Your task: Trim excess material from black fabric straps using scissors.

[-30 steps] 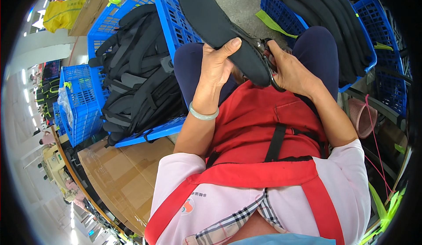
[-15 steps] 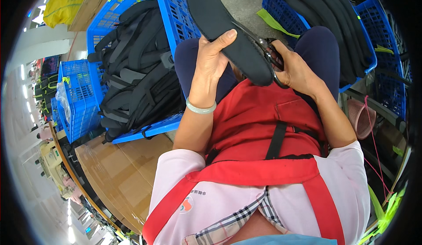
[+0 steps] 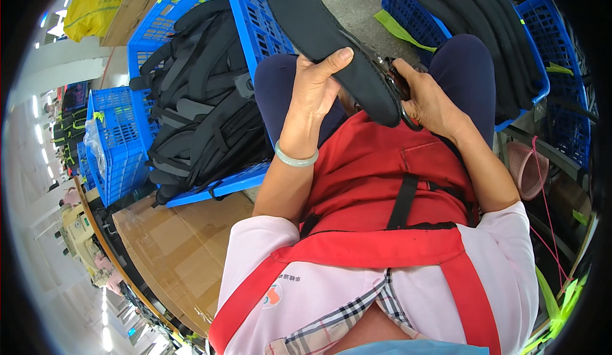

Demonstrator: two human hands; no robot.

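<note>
Left hand (image 3: 312,92): clamped on a black padded strap (image 3: 313,27), thumb flat on its upper face, fingers mostly hidden beneath. Right hand (image 3: 435,105): closed around the dark handles of scissors (image 3: 400,86), which lie along the strap's right edge; blade opening cannot be told. Hands apart, strap between them.

Strap position: slanting above the lap, rounded lower end over the upper part of the red apron (image 3: 376,170), upper end running out past the top edge of the view. Pale bracelet (image 3: 297,159) on the left wrist.

Surroundings: left of the knees, a blue crate (image 3: 241,27) heaped with black and grey straps (image 3: 207,109); cardboard (image 3: 185,243) just below it. Upper right, a second blue crate (image 3: 543,94) with long black padded pieces (image 3: 488,36) side by side; a yellow-green strip (image 3: 403,31) beside it. Near the right elbow, a pink basket (image 3: 526,171).
</note>
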